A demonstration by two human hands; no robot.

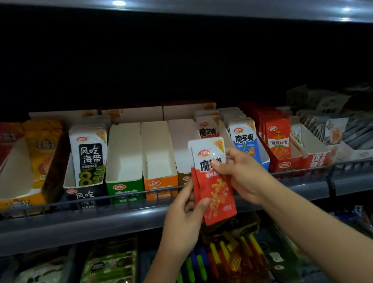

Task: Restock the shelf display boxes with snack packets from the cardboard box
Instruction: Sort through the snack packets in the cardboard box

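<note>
I hold a small stack of red-and-white snack packets (pixel 212 180) upright in front of the middle shelf. My left hand (pixel 186 215) grips the stack's lower left edge with the thumb across the front. My right hand (pixel 240 174) pinches the upper right edge. Just behind the packets stands a brown-fronted display box (pixel 185 163) with a few matching packets at its back. The green-fronted box (pixel 124 171) and the orange-fronted box (pixel 159 166) to its left hold nothing. The cardboard box is out of view.
A wire rail (pixel 69 203) runs along the shelf front. Other display boxes hold black-and-white packets (pixel 89 155), blue packets (pixel 245 140) and red packets (pixel 278 140). A dark shelf (pixel 209 1) hangs overhead. Trays of goods (pixel 104 280) fill the lower shelf.
</note>
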